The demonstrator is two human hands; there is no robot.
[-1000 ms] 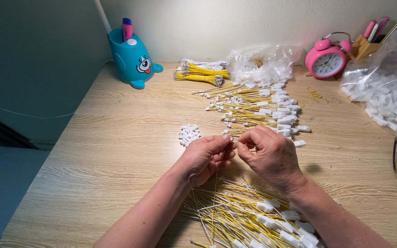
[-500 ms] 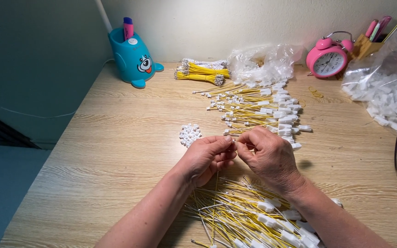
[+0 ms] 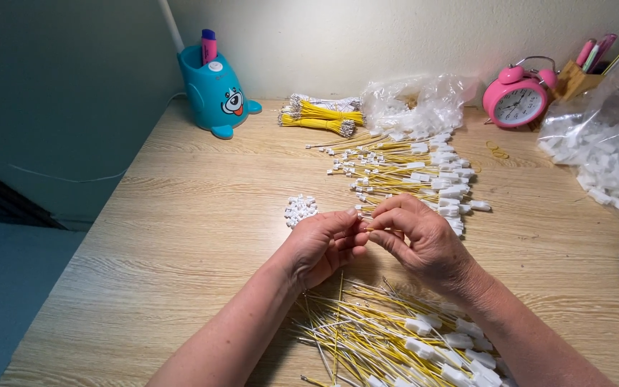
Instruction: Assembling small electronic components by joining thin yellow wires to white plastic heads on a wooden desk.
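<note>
Pinching one thin yellow wire (image 3: 375, 229) between them, left hand (image 3: 322, 244) and right hand (image 3: 424, 240) meet, fingertips closed.

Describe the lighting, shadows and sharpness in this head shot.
Head view: warm light falls from the upper middle, brightest on the wall behind the pink alarm clock and the wooden desk; the left edge sinks into dark. The left hand and right hand cast soft shadows over the near yellow wires. Focus stays sharp; the clear bag shows mild glare.

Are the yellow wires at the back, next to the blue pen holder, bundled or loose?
Bundled. The yellow wires lie in tight parallel bunches beside the blue pen holder; what binds them cannot be made out.
</note>
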